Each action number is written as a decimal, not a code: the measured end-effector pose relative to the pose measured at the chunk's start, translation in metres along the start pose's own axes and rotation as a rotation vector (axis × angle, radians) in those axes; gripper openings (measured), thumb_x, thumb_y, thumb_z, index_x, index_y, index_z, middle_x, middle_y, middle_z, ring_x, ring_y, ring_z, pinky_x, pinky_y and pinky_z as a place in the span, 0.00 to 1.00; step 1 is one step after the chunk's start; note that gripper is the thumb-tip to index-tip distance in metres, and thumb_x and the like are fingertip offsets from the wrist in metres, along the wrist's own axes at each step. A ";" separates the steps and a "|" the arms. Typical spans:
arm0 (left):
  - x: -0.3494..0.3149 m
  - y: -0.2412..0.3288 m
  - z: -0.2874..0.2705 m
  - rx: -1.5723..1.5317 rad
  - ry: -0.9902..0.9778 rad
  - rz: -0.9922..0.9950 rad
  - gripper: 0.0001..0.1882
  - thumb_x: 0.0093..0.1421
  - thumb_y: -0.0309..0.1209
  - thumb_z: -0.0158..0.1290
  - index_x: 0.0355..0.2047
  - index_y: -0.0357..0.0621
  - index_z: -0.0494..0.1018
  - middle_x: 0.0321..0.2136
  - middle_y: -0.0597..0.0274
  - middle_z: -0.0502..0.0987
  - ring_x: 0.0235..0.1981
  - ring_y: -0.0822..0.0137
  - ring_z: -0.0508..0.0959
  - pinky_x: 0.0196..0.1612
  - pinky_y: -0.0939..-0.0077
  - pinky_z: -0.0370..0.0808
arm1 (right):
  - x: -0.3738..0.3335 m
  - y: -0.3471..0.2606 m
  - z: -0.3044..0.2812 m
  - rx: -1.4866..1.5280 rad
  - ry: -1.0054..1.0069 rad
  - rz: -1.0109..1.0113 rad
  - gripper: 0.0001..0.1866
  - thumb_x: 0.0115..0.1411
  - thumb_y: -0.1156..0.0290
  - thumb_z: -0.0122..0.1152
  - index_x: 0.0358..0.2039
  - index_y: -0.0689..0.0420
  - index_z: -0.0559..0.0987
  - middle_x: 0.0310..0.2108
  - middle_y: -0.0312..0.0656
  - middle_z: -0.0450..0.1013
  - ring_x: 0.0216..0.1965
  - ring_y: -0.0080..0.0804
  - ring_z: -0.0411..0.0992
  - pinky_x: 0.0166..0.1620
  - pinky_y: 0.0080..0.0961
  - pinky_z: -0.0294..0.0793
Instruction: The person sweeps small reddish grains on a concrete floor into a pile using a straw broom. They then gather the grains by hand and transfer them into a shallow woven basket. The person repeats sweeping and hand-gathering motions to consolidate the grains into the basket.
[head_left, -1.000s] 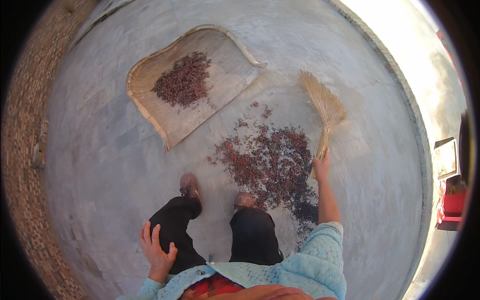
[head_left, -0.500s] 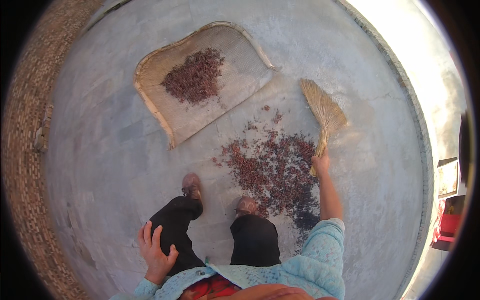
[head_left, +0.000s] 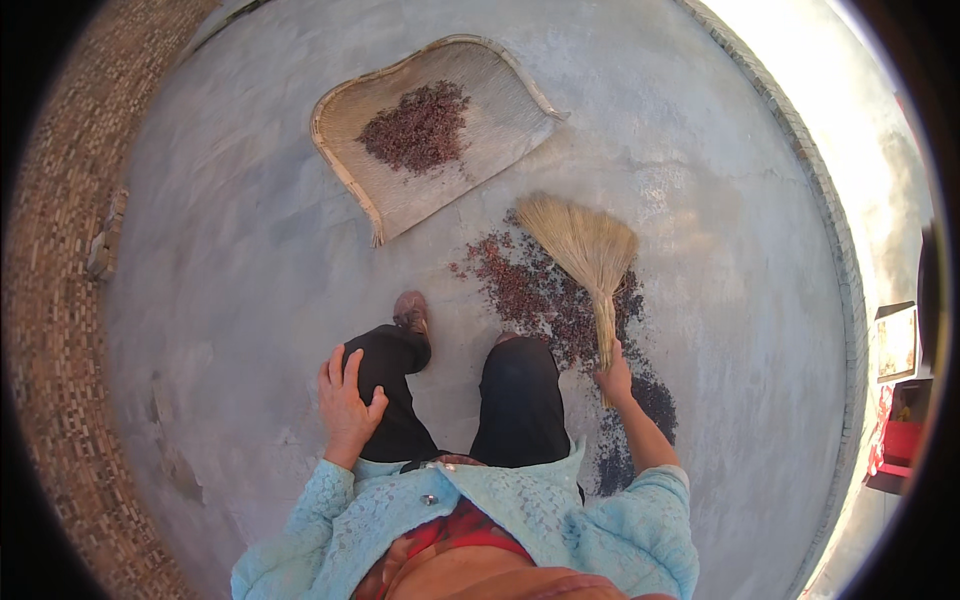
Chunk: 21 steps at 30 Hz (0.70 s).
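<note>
My right hand (head_left: 614,378) is closed round the handle of a straw hand broom (head_left: 580,240). The broom's fanned bristles point away from me and lie over a scattered patch of reddish-brown dried bits (head_left: 505,285). Dark, seed-like grains (head_left: 652,405) spread on the floor beside my right wrist. My left hand (head_left: 345,408) rests on my left thigh, fingers apart, holding nothing. Farther off, a shallow woven scoop-shaped basket (head_left: 430,195) lies on the floor, its rim curved at the back, with a heap of the same reddish-brown bits (head_left: 416,127) inside.
I stand on a grey concrete floor (head_left: 230,250), my left shoe (head_left: 411,313) just left of the scattered patch. A brick wall (head_left: 60,300) runs along the left. On the right, a low raised edge (head_left: 835,210) borders the floor, with a red object (head_left: 901,446) beyond it.
The broom has swung left and nearer to me, from beside the scattered patch to over it. My view has shifted, so the basket appears farther right. My left hand stays on my thigh.
</note>
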<state>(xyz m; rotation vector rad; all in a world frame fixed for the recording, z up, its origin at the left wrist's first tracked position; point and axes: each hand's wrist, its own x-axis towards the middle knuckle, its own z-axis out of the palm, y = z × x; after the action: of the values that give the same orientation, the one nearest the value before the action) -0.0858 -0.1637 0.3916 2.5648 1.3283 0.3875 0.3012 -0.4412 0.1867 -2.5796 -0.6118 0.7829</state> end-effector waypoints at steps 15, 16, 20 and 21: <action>-0.017 -0.008 0.006 0.041 0.051 0.021 0.34 0.48 0.36 0.58 0.57 0.48 0.65 0.61 0.52 0.60 0.57 0.43 0.63 0.56 0.51 0.67 | -0.167 0.053 -0.035 0.201 0.169 -0.062 0.50 0.42 0.85 0.60 0.68 0.49 0.56 0.56 0.46 0.70 0.52 0.41 0.72 0.53 0.29 0.71; -0.016 -0.013 0.009 0.055 0.056 0.035 0.34 0.48 0.36 0.58 0.57 0.48 0.66 0.61 0.51 0.61 0.56 0.43 0.63 0.55 0.51 0.67 | -0.167 0.048 -0.041 0.246 0.150 0.023 0.49 0.43 0.84 0.58 0.68 0.49 0.56 0.55 0.46 0.70 0.50 0.37 0.72 0.52 0.27 0.71; -0.003 -0.013 0.010 0.103 -0.020 0.017 0.33 0.48 0.39 0.59 0.56 0.48 0.67 0.58 0.50 0.63 0.55 0.44 0.65 0.53 0.51 0.69 | -0.130 0.076 -0.034 0.445 0.374 -0.081 0.47 0.43 0.82 0.59 0.67 0.51 0.58 0.46 0.43 0.73 0.41 0.36 0.73 0.45 0.27 0.73; -0.001 -0.012 0.013 0.121 -0.012 0.004 0.32 0.49 0.41 0.60 0.55 0.48 0.68 0.57 0.51 0.64 0.55 0.45 0.65 0.53 0.51 0.69 | -0.116 0.085 -0.033 0.505 0.331 0.007 0.46 0.43 0.82 0.59 0.67 0.51 0.59 0.45 0.43 0.73 0.40 0.36 0.73 0.45 0.27 0.73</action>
<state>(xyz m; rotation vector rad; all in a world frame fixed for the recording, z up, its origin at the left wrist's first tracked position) -0.0908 -0.1588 0.3759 2.6637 1.3822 0.3003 0.2590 -0.5779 0.2224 -2.1704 -0.2599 0.4242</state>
